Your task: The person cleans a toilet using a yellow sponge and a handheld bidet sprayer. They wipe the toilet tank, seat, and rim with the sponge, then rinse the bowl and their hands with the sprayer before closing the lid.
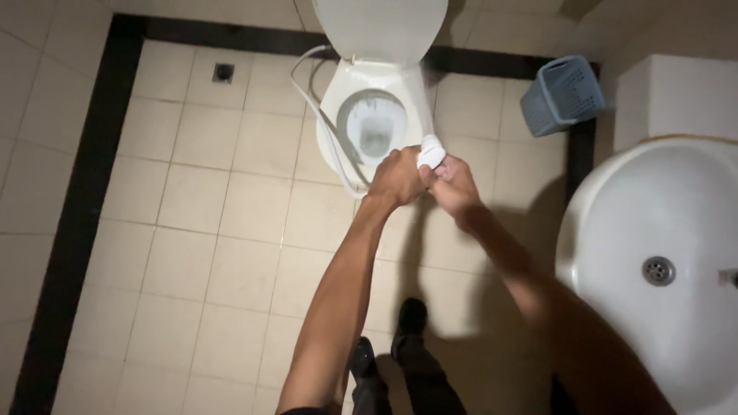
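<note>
Both my hands meet in front of a white toilet (347,92) with its lid raised. My left hand (396,177) and my right hand (453,184) are closed together around a white spray nozzle (431,152) that pokes up between them. A pale hose (319,115) runs from the wall, loops round the left side of the bowl and ends at my hands. A thin stream of water appears to rise from the nozzle along the right rim of the bowl. The bowl holds water.
A white washbasin (615,230) with a metal drain fills the lower right. A grey-blue plastic basket (563,94) stands by the wall right of the toilet. A floor drain (224,72) sits in the beige tiles at top left. My dark shoes (411,315) are below.
</note>
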